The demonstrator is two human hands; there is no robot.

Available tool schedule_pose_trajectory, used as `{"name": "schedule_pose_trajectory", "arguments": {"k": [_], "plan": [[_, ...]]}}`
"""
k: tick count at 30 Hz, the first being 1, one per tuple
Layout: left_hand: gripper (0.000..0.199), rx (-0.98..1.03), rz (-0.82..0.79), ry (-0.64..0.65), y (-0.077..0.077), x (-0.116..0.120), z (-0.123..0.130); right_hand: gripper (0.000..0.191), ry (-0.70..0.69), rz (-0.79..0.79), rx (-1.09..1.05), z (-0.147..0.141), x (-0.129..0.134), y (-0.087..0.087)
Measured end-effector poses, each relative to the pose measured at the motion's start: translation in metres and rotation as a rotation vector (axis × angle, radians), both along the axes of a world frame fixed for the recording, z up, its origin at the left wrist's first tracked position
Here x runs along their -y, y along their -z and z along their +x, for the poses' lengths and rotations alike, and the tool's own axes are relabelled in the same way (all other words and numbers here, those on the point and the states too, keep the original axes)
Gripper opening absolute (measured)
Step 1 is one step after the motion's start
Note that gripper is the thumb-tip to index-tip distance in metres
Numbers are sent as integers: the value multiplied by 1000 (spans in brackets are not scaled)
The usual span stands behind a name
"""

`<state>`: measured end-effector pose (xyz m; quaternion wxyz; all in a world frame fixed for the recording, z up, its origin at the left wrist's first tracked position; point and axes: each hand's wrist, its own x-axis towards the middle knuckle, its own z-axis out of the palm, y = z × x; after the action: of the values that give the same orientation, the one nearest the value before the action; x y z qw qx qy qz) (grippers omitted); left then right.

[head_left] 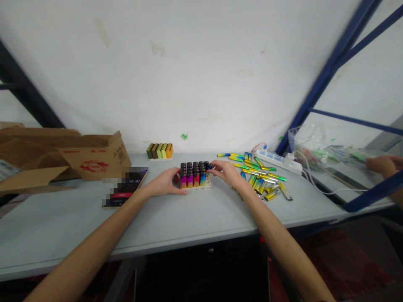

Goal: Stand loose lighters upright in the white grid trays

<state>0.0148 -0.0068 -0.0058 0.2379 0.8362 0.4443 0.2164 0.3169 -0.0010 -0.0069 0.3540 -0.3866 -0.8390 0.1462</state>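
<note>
Across the near part of the pale table (204, 226), both forearms reach inward from the near edge, with bare tabletop between them that presumably leaves the arms room. At mid-depth, near the center, stands a white tray (208, 184) of upright lighters (191, 180), black caps uppermost, their bodies pink, red and blue; the tray probably serves to hold them in straight rows. The left hand (167, 181) curves around the left end of this block, thumb to the near side and fingers behind, apparently to brace it (how firmly it presses cannot be told). At the right end, the right hand (222, 168) pinches a single lighter (210, 167) by its top between thumb and fingers, a hold that seems suited to so crowded a space. To the right lie loose lighters (260, 174), scattered flat in yellow, green and blue, seemingly placed within easy reach of that hand. To the left are a phone (136, 178), its screen lit, and an opened cardboard box (94, 157). Farther off, a power strip (278, 161) lies at the right beside the blue frame (315, 84), and a second block of lighters (160, 151), olive to orange, stands by the wall (201, 84), perhaps set there out of the way.
</note>
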Motion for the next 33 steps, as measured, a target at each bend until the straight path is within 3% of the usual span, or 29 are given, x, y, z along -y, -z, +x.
{"name": "schedule_pose_trajectory", "arguments": {"k": [6,11,16,23,28,33], "plan": [[72,-10,5,3,1,-1,-1,19,118,-33,64,-11,-1,10],[72,-41,26,4,1,-1,-1,18,46,-26,148,-6,-1,16],[72,-51,25,3,2,-2,-1,15,12,28,133,11,2,6],[77,27,10,0,4,-2,-2,18,404,101,153,67,-3,-10],[75,25,-14,-5,4,-2,-2,11,581,-137,395,107,-2,-8],[73,-60,7,-12,2,-1,-1,25,708,-352,467,116,4,-6]]}}
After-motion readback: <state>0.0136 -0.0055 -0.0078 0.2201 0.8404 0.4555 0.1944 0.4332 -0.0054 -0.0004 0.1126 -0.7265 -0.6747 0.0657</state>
